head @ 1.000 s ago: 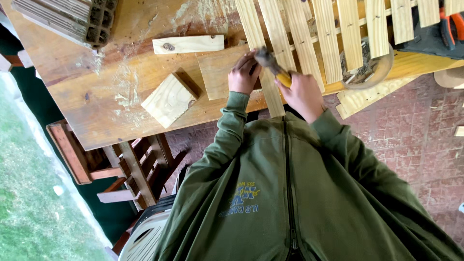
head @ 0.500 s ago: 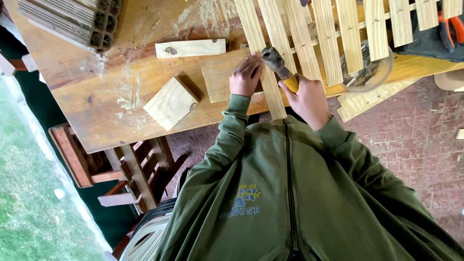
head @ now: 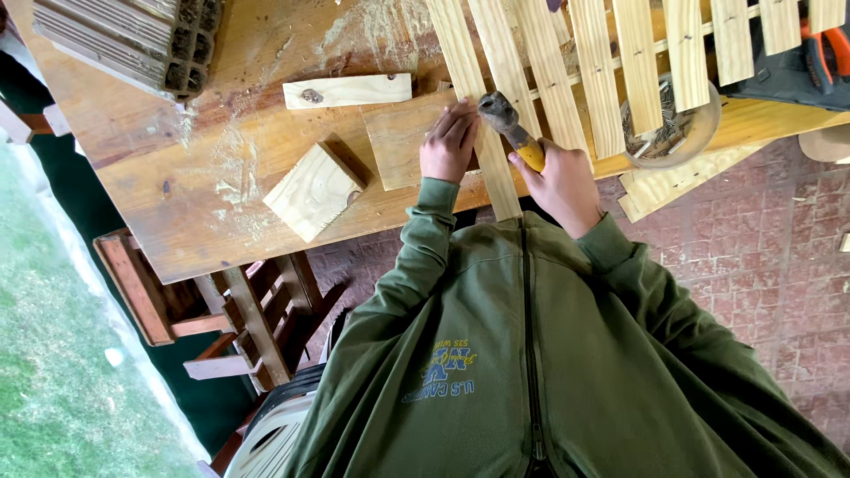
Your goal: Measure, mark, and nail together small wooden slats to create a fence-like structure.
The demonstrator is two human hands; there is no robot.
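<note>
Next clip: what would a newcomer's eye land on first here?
The right hand holding a yellow-handled hammer over a pale wooden slat at the centre, the left hand steadying the slat. Then the square wood block to the left on the sawdust-strewn workbench.

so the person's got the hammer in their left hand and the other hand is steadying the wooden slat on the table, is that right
Not quite: the head view shows the hammer in the right hand, gripped by its yellow handle. It is the left hand that presses on the wooden slat lying on the table.
</note>
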